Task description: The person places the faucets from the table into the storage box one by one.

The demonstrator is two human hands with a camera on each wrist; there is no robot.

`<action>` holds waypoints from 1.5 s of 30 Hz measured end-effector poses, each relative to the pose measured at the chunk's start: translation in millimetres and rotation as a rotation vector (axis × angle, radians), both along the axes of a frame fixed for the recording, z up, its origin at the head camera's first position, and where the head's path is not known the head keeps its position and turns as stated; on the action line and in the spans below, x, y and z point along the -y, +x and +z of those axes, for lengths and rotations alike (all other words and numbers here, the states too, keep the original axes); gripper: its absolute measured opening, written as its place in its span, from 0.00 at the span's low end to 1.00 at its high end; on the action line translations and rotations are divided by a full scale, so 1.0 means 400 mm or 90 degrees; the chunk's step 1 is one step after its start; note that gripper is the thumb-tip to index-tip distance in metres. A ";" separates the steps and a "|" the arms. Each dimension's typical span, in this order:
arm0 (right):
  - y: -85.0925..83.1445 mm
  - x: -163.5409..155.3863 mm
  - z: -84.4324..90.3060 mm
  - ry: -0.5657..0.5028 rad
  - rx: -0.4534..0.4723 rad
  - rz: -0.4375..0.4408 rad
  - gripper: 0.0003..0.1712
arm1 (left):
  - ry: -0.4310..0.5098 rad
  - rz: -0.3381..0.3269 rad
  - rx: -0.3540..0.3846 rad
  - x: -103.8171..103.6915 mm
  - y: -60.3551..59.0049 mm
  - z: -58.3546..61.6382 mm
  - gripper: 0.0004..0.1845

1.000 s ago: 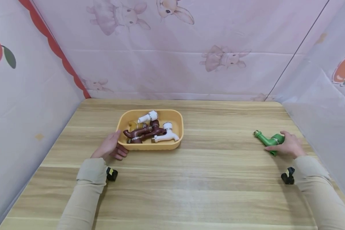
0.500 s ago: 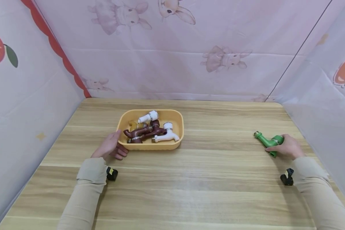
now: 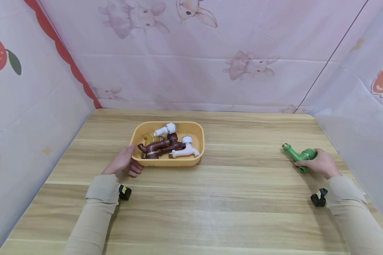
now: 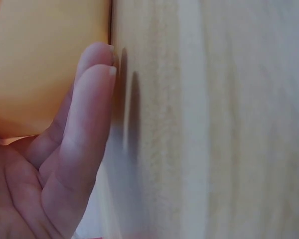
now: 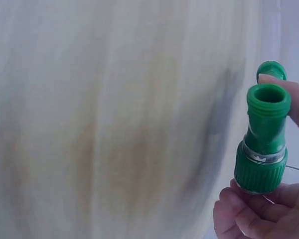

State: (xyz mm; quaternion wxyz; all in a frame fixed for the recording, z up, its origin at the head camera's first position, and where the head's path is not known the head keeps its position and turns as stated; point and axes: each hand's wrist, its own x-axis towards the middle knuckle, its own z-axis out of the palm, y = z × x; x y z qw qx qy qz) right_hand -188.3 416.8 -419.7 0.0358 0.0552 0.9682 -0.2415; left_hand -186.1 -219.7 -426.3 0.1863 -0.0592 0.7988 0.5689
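Note:
A green plastic water tap (image 3: 300, 156) is pinched between the thumb and fingers of my right hand (image 3: 323, 163), toward the table's right side. In the right wrist view, the tap's open spout (image 5: 269, 94) faces the camera, and its ribbed knob (image 5: 260, 169) rests against the fingers. Some space shows between this tap and its shadow on the table. My left hand (image 3: 122, 163) touches the left front corner of a yellow plastic basket (image 3: 169, 162), thumb at the rim. Its fingers (image 4: 87, 119) lie straight along the basket's outer wall in the left wrist view.
Inside the basket lie several taps: a white tap (image 3: 185, 150), another white tap (image 3: 165, 129), brown taps (image 3: 153, 147) and a yellow one (image 3: 147, 139) partly covered. The wooden table (image 3: 210, 205) meets printed fabric walls (image 3: 191, 81) behind and at both sides.
My right hand has tilted the green tap slightly, so its spout opening shows more toward the head camera. My left hand and the basket stay in place.

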 end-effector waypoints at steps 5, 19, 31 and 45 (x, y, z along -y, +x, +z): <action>-0.001 0.012 0.011 -0.041 -0.015 -0.012 0.53 | -0.003 0.003 -0.002 0.002 0.001 0.001 0.36; 0.004 0.074 0.040 -0.149 -0.022 -0.029 0.52 | -0.006 0.011 0.005 0.001 0.005 -0.006 0.37; -0.002 0.132 0.092 -0.175 -0.055 -0.008 0.45 | 0.005 0.019 0.002 -0.002 0.002 -0.007 0.36; -0.008 0.188 0.149 -0.195 -0.071 0.022 0.43 | 0.010 0.001 0.000 -0.002 0.003 0.000 0.37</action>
